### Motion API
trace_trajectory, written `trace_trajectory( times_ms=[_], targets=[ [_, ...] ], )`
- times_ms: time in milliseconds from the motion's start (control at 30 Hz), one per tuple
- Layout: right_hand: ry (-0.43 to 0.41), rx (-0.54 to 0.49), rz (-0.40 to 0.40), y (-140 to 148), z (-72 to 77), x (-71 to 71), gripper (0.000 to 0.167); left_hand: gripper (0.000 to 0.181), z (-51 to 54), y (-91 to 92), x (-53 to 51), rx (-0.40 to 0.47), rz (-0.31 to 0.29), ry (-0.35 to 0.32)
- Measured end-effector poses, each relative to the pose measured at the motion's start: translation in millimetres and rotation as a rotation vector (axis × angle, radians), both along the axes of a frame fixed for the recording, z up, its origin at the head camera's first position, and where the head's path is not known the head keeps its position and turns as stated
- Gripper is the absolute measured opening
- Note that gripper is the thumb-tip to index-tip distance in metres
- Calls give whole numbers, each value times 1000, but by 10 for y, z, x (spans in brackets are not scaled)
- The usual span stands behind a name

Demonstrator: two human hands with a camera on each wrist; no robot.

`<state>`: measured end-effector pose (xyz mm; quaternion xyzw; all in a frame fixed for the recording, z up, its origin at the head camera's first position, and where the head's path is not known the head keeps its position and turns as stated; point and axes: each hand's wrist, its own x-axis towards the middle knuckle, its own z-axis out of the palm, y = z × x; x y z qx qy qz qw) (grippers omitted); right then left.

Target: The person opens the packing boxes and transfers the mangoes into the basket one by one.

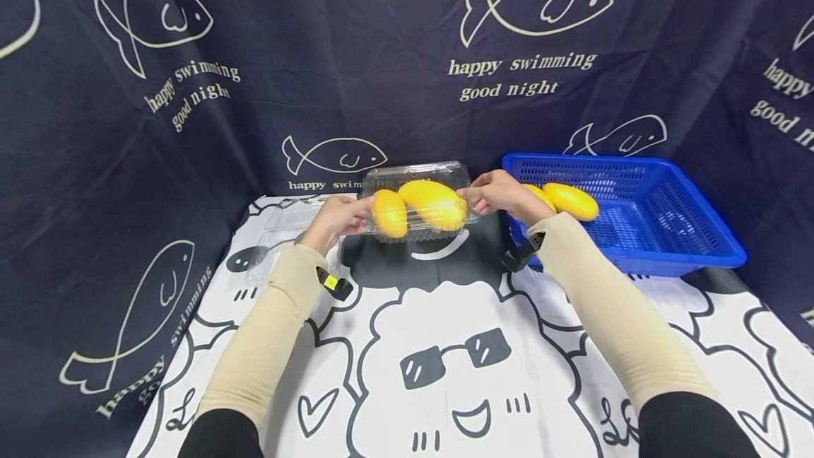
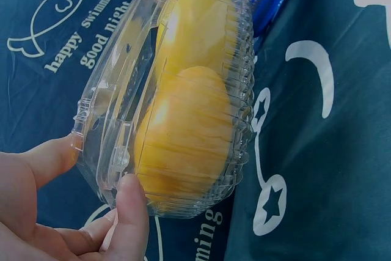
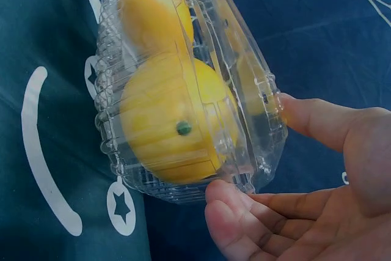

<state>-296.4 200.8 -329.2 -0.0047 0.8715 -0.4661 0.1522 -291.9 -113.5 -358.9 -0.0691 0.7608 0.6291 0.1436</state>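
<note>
A clear plastic clamshell box (image 1: pixel 416 172) is held up, tilted, near the back of the table, with two yellow mangoes inside: a smaller one (image 1: pixel 389 215) on the left and a larger one (image 1: pixel 439 205) on the right. My left hand (image 1: pixel 337 221) pinches the box's left end between thumb and fingers. At the opposite end, my right hand (image 1: pixel 505 195) pinches the rim the same way. Both wrist views show the lid (image 2: pixel 101 120) folded over the ribbed base (image 3: pixel 110 120), with a narrow gap along the edges. A small green spot (image 3: pixel 184 128) marks the larger mango.
To the right stands a blue plastic basket (image 1: pixel 674 260) holding another mango (image 1: pixel 572 201) and one partly hidden behind my right hand. More clear plastic packaging (image 1: pixel 273 239) lies at the left of the table. A dark cloth with fish prints (image 1: pixel 394 55) hangs behind.
</note>
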Motion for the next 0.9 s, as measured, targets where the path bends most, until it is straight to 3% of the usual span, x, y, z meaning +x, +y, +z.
trace_trajectory(
  times_ms=[267, 467, 900],
  targets=[
    [1, 4, 33, 52, -23, 136, 68, 50, -51, -17, 145, -27, -24, 13],
    [26, 0, 62, 75, -53, 292, 62, 50, -73, -29, 292, -58, -37, 9],
    [109, 42, 44, 99, -213, 668, 60, 47, -99, -43, 596, -87, -68, 44]
  ],
)
